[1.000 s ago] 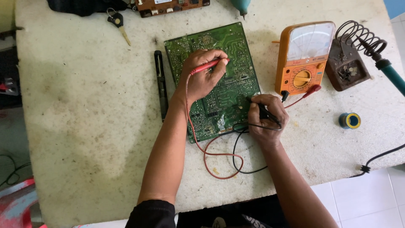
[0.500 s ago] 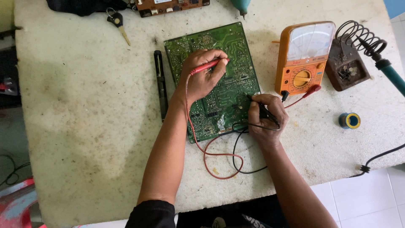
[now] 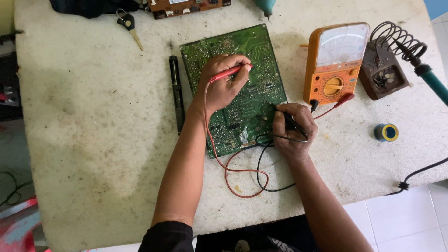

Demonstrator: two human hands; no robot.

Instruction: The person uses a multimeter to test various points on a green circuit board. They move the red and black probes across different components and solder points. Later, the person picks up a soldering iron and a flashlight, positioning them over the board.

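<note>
Left hand: your left hand point(image 3: 223, 86) gripped the red probe point(image 3: 227, 73), tip down on the upper middle of the board
Right hand: your right hand point(image 3: 293, 128) pinched the black probe point(image 3: 290, 122) at the board's right edge
Board: the green circuit board point(image 3: 235, 51) lay flat on the white table point(image 3: 93, 116)
Handling: it looked stiff, light and fragile; you'd best hold it by its edges
Nearby: orange multimeter point(image 3: 335, 63), solder spool point(image 3: 386, 132)
</note>
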